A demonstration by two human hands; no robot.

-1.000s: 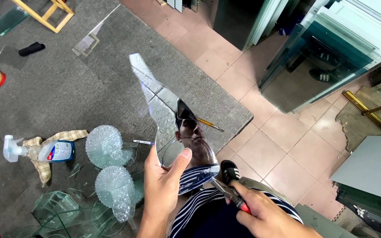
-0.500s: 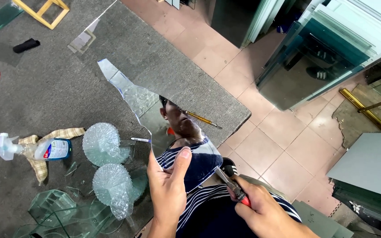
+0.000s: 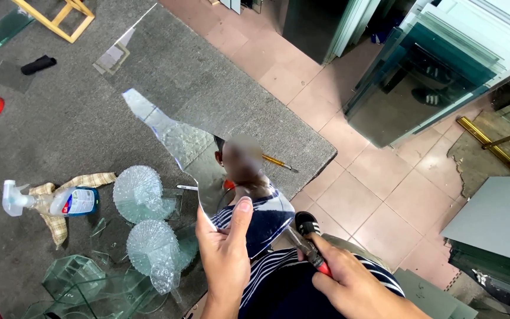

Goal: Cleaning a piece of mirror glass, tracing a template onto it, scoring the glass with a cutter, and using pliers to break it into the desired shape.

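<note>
Both hands busy, left hand [image 3: 225, 257] gripping jagged mirror shard [image 3: 208, 159], right hand [image 3: 355, 289] holding pliers [image 3: 305, 248]

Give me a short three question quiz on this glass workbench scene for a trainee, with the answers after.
1. True or false: the left hand holds the curved mirror piece with its thumb on the reflective face.
2. What does the right hand grip? A) the spray bottle B) a red-handled tool C) the wooden frame
3. Fill in: the two round textured glass pieces lie on the grey table to the ___ of the mirror piece as the camera sees it.

Key
1. True.
2. B; the tool's tip sits at the mirror's lower edge, contact unclear.
3. Left, beside the spray bottle and checked cloth.
</note>
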